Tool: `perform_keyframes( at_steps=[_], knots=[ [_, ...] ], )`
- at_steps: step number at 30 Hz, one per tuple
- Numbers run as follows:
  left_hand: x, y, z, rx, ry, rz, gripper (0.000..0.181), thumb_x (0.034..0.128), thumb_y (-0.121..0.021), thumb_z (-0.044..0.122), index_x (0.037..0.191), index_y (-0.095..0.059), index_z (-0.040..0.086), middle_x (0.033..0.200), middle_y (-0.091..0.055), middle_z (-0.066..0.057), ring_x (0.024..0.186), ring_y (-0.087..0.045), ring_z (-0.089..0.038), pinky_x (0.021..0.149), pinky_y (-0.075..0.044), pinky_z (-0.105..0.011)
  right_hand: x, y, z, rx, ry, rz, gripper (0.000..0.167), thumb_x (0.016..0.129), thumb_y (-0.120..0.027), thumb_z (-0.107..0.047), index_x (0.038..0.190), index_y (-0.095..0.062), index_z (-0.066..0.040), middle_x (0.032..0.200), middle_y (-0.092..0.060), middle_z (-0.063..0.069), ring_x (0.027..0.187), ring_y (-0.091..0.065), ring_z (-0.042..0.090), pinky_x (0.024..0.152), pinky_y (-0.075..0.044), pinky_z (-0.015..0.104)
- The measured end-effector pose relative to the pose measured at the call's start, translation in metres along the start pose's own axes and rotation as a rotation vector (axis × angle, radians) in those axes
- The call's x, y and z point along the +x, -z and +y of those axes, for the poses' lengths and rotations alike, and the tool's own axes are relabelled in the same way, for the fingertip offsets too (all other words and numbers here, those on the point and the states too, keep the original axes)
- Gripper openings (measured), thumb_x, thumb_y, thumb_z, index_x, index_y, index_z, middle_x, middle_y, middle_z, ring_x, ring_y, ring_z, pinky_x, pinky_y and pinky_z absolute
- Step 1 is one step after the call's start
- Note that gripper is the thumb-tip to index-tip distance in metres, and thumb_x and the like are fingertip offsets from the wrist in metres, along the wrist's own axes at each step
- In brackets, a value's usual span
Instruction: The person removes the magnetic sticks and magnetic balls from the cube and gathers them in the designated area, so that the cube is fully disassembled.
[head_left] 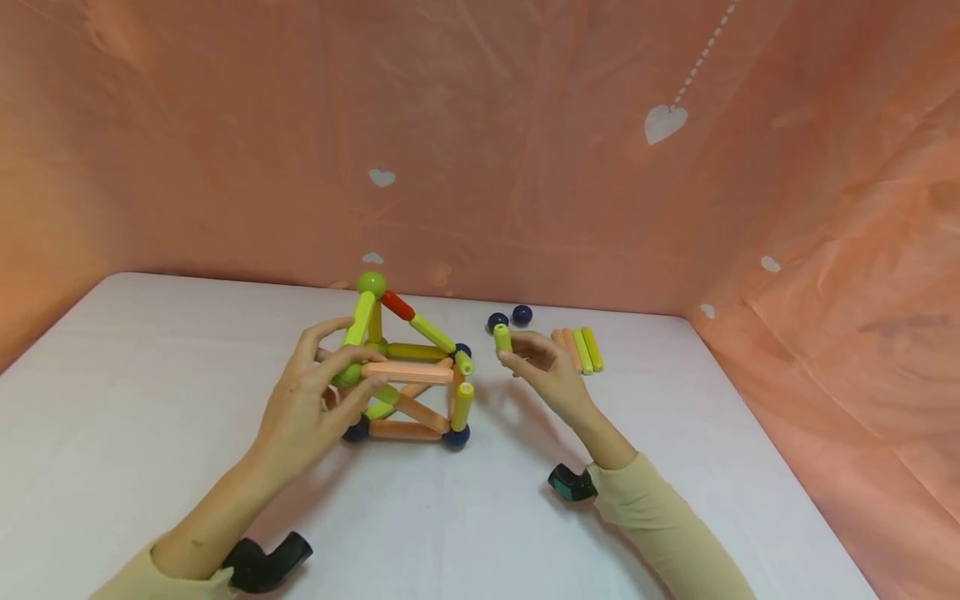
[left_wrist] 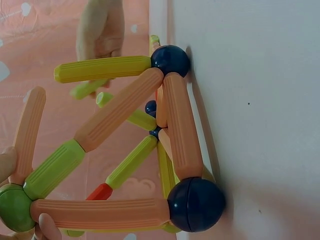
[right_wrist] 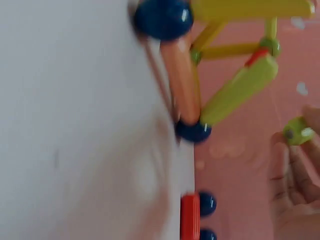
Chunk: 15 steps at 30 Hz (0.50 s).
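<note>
A frame of magnetic rods and balls stands on the white table, with a light green ball at its top and dark blue balls at its base. My left hand pinches a peach rod of the frame, beside a green ball. That rod's right end is free. To the right of the frame, my right hand holds a light green rod between thumb and fingers, apart from the frame. A yellow rod rises from the front right blue ball with its upper end free.
Behind my right hand lie two loose dark blue balls. Several loose peach, green and yellow rods lie side by side to its right. An orange-pink cloth with white hearts hangs behind the table.
</note>
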<state>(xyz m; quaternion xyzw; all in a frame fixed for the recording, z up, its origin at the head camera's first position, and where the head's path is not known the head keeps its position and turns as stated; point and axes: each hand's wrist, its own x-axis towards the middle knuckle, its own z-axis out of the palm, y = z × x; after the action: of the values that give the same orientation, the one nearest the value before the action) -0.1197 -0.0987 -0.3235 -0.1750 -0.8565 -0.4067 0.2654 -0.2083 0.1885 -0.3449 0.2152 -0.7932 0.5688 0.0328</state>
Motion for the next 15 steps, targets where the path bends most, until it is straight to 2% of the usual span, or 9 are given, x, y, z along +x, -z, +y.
perform_keyframes(
  at_steps=[3,6,9,11,13,15],
  knots=[
    [0.0,0.001,0.0,0.002,-0.001,0.002,0.017,0.087,-0.071,0.016,0.103,-0.07,0.01,0.138,-0.044,-0.016,0.066,-0.046,-0.008,0.051,-0.044,-0.021,0.002,0.009,0.008,-0.09,-0.059,0.006,0.029,0.086,-0.069,-0.002,0.112,-0.061,0.007,0.102,-0.065,0.022,0.084,-0.061,0.009,0.075,-0.052,0.019],
    [0.0,0.001,-0.001,0.006,-0.001,0.004,0.017,0.0866,-0.071,0.015,0.103,-0.07,0.01,0.138,-0.044,-0.016,0.067,-0.046,-0.01,0.051,-0.043,-0.021,0.005,0.016,0.016,-0.189,-0.11,-0.027,0.027,0.085,-0.07,-0.002,0.108,-0.061,0.007,0.104,-0.064,0.022,0.089,-0.063,0.017,0.079,-0.052,0.021],
    [0.0,0.001,0.0,0.009,0.0,0.004,0.017,0.0866,-0.071,0.015,0.103,-0.07,0.01,0.138,-0.044,-0.015,0.066,-0.047,-0.011,0.051,-0.043,-0.021,0.008,0.021,0.022,-0.291,-0.163,-0.061,0.025,0.083,-0.072,-0.004,0.106,-0.065,0.004,0.105,-0.06,0.018,0.091,-0.061,0.024,0.075,-0.052,0.024],
    [0.001,0.001,0.0,0.008,0.001,0.003,0.017,0.0866,-0.071,0.015,0.103,-0.07,0.01,0.138,-0.044,-0.015,0.067,-0.047,-0.012,0.051,-0.043,-0.021,0.01,0.024,0.026,-0.357,-0.197,-0.082,0.023,0.084,-0.072,-0.008,0.105,-0.067,0.0,0.104,-0.056,0.015,0.091,-0.058,0.024,0.072,-0.051,0.024],
    [0.001,0.001,0.0,0.005,0.002,0.001,0.017,0.0866,-0.071,0.015,0.103,-0.07,0.01,0.138,-0.044,-0.015,0.067,-0.047,-0.012,0.051,-0.043,-0.021,0.012,0.025,0.029,-0.414,-0.214,-0.09,0.023,0.083,-0.074,-0.01,0.104,-0.069,-0.003,0.102,-0.052,0.012,0.091,-0.055,0.023,0.072,-0.049,0.024],
    [0.001,0.001,0.001,0.001,0.002,0.0,0.017,0.0866,-0.071,0.015,0.103,-0.07,0.01,0.138,-0.044,-0.015,0.067,-0.047,-0.011,0.051,-0.043,-0.021,0.014,0.027,0.031,-0.456,-0.197,-0.093,0.022,0.084,-0.073,-0.01,0.104,-0.07,-0.003,0.101,-0.055,0.013,0.09,-0.055,0.023,0.073,-0.048,0.025]
  ],
)
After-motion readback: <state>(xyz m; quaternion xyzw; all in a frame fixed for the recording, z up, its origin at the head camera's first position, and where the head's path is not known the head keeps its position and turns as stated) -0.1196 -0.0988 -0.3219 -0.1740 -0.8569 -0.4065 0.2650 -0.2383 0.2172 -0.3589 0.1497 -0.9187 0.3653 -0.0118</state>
